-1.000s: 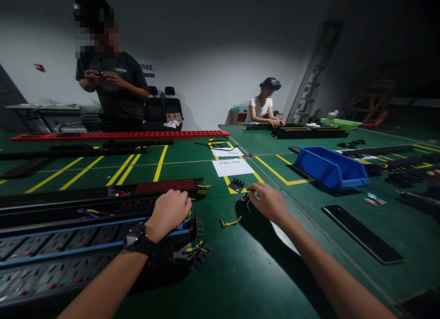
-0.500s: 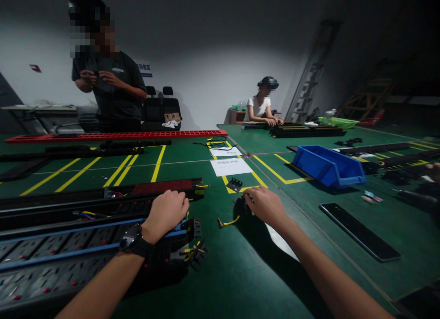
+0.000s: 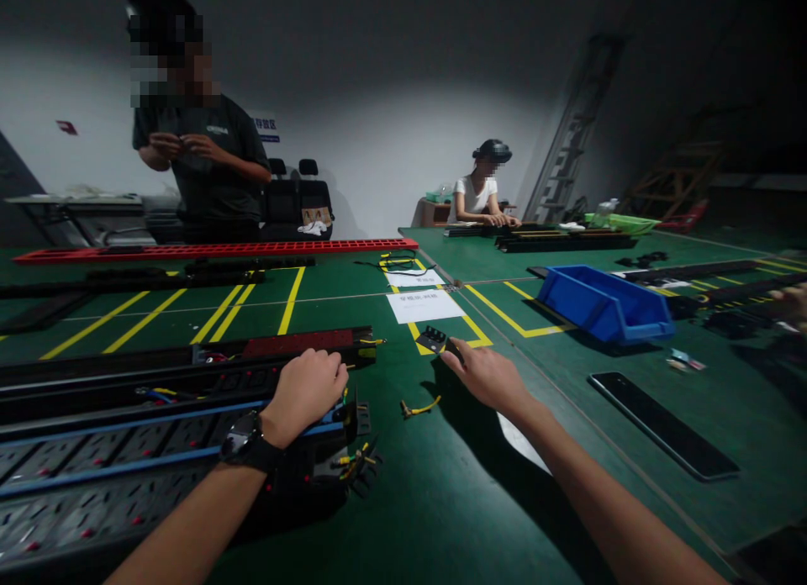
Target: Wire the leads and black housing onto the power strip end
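My left hand (image 3: 307, 393), a watch on its wrist, rests with curled fingers over the end of a black power strip (image 3: 189, 434) with blue edges and red dots. What its fingers hold, if anything, is hidden. My right hand (image 3: 488, 373) reaches over the green table with thumb and fingers pinched at a small dark part (image 3: 454, 348). Just left of those fingertips lies a black bracket with holes (image 3: 431, 339). A short yellow-green wire (image 3: 421, 407) lies between my hands. More black end pieces with wires (image 3: 359, 463) stick out at the strips' ends.
A blue bin (image 3: 605, 308) and a black phone (image 3: 661, 425) are on the right. White paper sheets (image 3: 425, 307) lie ahead, inside yellow tape lines. A long red rail (image 3: 214, 250) crosses the far left. Two co-workers are beyond, and another person's hand shows at the right edge.
My right hand has moved slightly up, closer to the black bracket, with the small dark part at its fingertips. My left hand has stayed almost still.
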`<state>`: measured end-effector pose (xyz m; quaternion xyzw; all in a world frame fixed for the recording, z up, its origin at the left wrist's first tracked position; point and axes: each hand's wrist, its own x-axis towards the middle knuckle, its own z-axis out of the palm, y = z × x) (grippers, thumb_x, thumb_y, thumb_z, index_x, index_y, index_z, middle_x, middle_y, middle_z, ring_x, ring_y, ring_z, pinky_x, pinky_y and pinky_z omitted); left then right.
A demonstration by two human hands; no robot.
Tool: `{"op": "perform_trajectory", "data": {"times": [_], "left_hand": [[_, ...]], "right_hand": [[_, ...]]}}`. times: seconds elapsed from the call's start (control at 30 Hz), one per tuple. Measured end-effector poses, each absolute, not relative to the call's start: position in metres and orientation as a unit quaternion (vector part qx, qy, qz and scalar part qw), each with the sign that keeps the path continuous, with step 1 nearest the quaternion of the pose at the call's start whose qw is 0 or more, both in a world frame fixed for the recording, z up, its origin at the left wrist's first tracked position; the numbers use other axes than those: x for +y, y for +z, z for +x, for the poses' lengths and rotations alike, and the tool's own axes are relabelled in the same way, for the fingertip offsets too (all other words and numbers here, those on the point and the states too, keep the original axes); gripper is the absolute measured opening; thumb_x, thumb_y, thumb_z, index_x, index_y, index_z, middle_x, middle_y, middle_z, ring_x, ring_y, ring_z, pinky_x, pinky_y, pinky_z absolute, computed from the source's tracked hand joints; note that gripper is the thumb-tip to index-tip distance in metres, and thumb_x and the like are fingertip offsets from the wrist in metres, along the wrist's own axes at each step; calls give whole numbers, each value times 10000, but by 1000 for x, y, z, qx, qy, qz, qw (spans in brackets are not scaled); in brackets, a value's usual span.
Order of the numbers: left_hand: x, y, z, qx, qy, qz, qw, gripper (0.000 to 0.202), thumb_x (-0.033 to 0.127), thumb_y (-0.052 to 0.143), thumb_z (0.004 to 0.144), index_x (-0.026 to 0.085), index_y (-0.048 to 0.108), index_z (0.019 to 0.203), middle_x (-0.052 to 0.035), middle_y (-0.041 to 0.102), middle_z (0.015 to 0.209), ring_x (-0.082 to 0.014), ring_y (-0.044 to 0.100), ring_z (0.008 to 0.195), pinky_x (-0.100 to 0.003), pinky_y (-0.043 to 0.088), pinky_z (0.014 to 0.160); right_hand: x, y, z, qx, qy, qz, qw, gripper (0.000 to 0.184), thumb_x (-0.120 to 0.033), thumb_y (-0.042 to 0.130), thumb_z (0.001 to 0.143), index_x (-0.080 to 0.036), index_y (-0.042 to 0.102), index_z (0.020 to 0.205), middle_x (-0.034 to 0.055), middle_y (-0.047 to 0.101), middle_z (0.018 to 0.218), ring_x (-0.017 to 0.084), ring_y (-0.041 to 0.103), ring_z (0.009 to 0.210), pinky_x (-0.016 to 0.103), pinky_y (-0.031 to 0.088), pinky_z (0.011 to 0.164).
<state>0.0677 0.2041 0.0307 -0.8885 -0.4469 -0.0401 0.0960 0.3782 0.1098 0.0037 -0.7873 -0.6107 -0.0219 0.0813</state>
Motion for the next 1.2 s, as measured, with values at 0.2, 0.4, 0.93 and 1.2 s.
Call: {"op": "perform_trajectory", "data": {"times": [0.2, 0.4, 0.93, 1.2], "left_hand": [[204, 30, 67, -440, -63, -891, 94, 427, 298, 370, 1051, 149, 742, 903, -156, 759, 888, -283, 705, 864, -386, 519, 770], [204, 28, 67, -435, -89, -893, 78, 415, 294, 387, 1031, 151, 740, 867, -160, 751, 863, -275, 684, 838, -387, 513, 768], [202, 31, 68, -445, -38, -890, 92, 418, 276, 379, 1074, 142, 760, 966, -163, 773, 953, -304, 719, 931, -392, 515, 795], [204, 27, 66, -437, -62, -893, 89, 415, 282, 381, 1067, 146, 755, 947, -162, 759, 921, -304, 704, 910, -397, 508, 778]], "right_hand": [[113, -13, 387, -636, -36, -767, 83, 635, -489, 478, 1062, -142, 500, 1594, 195, 795, 1086, 342, 759, 950, 375, 523, 717], [115, -27, 395, -642, -53, -755, 125, 620, -403, 538, 989, -198, 536, 1574, 165, 787, 1011, 320, 731, 874, 361, 500, 701], [114, -21, 380, -701, 31, -690, 179, 508, -285, 549, 1012, -172, 599, 1505, 170, 775, 1193, 299, 734, 1075, 377, 533, 885], [114, -27, 372, -734, 53, -636, 233, 450, -259, 505, 998, -219, 641, 1425, 144, 757, 1163, 280, 712, 1029, 398, 537, 907]]}}
